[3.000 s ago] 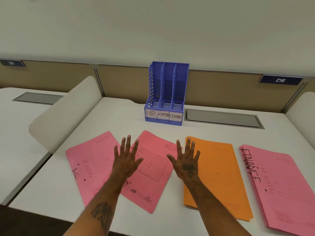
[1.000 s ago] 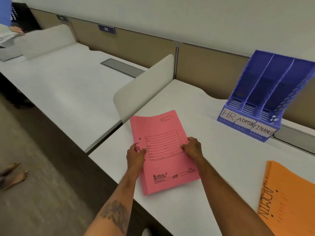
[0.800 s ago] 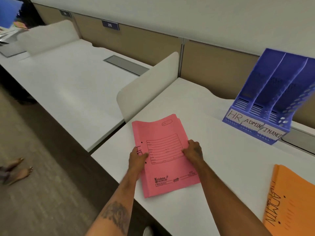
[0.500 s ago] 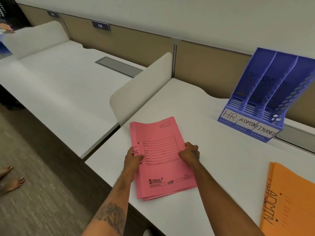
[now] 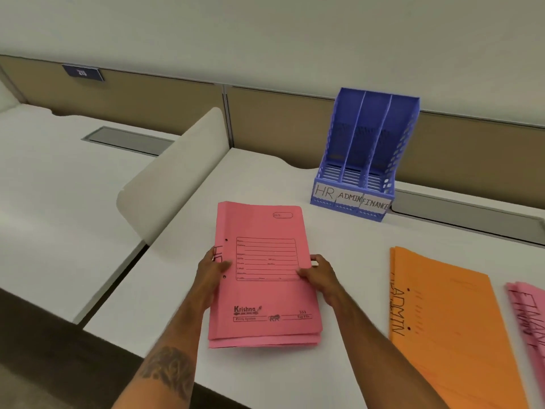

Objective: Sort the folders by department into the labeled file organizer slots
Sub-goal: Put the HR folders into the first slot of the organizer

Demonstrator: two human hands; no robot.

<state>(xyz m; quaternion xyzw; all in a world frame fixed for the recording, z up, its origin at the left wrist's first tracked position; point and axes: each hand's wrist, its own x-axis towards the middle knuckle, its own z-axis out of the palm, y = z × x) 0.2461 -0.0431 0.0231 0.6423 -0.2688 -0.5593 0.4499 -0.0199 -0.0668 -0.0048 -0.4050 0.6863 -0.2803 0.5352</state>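
Both hands grip a stack of pink HR folders (image 5: pixel 265 278) over the white desk (image 5: pixel 339 240), the left hand (image 5: pixel 211 271) pinching one long edge, the right hand (image 5: pixel 318 274) the other. The blue organizer (image 5: pixel 362 160) stands behind; orange ADMIN folders (image 5: pixel 448 326) lie right.

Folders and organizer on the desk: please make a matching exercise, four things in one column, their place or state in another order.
1. pink HR folders
2. orange ADMIN folders
3. pink FINANCE folders
4. blue file organizer

a. cut off by the right picture edge
b. standing at the back of the desk
c. gripped by left hand and right hand
d. lying flat between two pink stacks

Pairs: 1-c, 2-d, 3-a, 4-b
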